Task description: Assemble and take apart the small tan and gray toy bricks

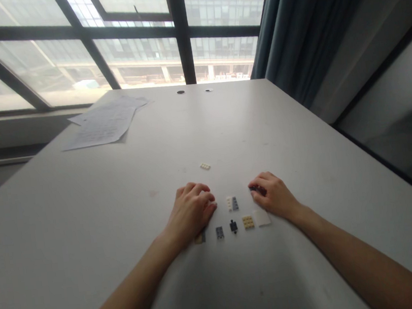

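My right hand [273, 194] has its fingers closed on a small dark building-block piece [256, 189] at the table surface. On the left, my left hand [193, 208] rests with curled fingers, and whatever is in them is hidden. Between the hands lie a white plate piece [229, 204] and a grey wedge piece [235, 203], side by side. Nearer to me are a dark grey studded plate [220, 232], a black piece with pegs [233, 226], a tan studded plate [248, 222] and a smooth white tile [262, 218]. Tan and grey pieces [200, 237] are partly covered by my left wrist.
Beyond my left hand is a small white studded plate [205, 166]. Printed papers [102, 124] lie at the far left of the white table [204, 135]. Two round cable holes sit near its far edge. A window and a blue curtain [288, 31] are behind it.
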`<action>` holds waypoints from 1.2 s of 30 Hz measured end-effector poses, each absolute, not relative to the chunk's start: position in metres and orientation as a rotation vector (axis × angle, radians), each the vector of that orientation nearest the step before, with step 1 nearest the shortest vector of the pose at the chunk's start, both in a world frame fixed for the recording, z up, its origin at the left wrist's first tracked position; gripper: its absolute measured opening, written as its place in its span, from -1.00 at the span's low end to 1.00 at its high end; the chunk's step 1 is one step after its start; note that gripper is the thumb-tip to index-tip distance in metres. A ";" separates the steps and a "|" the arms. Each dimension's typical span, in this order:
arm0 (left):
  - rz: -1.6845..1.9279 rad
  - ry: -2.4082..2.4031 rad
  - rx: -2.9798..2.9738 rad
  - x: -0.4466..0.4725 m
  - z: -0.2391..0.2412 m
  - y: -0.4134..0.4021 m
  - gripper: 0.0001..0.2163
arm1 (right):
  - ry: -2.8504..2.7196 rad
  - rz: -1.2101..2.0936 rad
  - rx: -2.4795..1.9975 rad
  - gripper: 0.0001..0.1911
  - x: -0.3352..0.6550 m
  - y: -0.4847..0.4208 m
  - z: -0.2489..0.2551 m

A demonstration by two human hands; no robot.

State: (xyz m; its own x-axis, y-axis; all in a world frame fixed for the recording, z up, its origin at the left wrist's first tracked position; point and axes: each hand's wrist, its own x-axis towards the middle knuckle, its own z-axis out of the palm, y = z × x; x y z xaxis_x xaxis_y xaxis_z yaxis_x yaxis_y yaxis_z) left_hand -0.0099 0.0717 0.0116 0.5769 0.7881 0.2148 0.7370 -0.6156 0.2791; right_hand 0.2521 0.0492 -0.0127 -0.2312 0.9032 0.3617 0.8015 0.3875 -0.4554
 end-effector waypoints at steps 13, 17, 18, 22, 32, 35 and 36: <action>0.471 1.283 2.636 -0.010 0.013 0.071 -0.87 | -2.076 0.219 -1.465 -0.88 0.251 0.049 -0.013; 0.473 1.276 2.635 -0.010 0.012 0.071 -0.88 | -2.077 0.229 -1.482 -0.88 0.251 0.049 -0.013; 0.473 1.273 2.637 -0.010 0.012 0.071 -0.88 | -2.079 0.229 -1.484 -0.88 0.251 0.049 -0.013; 0.474 1.264 2.641 -0.010 0.011 0.070 -0.88 | -2.079 0.222 -1.483 -0.87 0.251 0.048 -0.012; 0.450 1.248 2.640 -0.009 0.009 0.069 -0.88 | -2.100 0.237 -1.443 -0.89 0.250 0.048 -0.012; 0.442 1.254 2.636 -0.008 0.009 0.069 -0.88 | -2.127 0.243 -1.413 -0.89 0.250 0.047 -0.012; 0.441 1.254 2.635 -0.008 0.010 0.068 -0.88 | -2.137 0.242 -1.406 -0.89 0.250 0.047 -0.012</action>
State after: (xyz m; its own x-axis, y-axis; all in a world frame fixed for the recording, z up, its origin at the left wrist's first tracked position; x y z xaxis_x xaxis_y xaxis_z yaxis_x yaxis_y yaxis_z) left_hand -0.0079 0.0682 0.0098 0.5980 0.7801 0.1840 0.7235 -0.6242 0.2947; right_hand 0.2499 0.0473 -0.0122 -0.2895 0.8887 0.3556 0.7869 0.4325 -0.4402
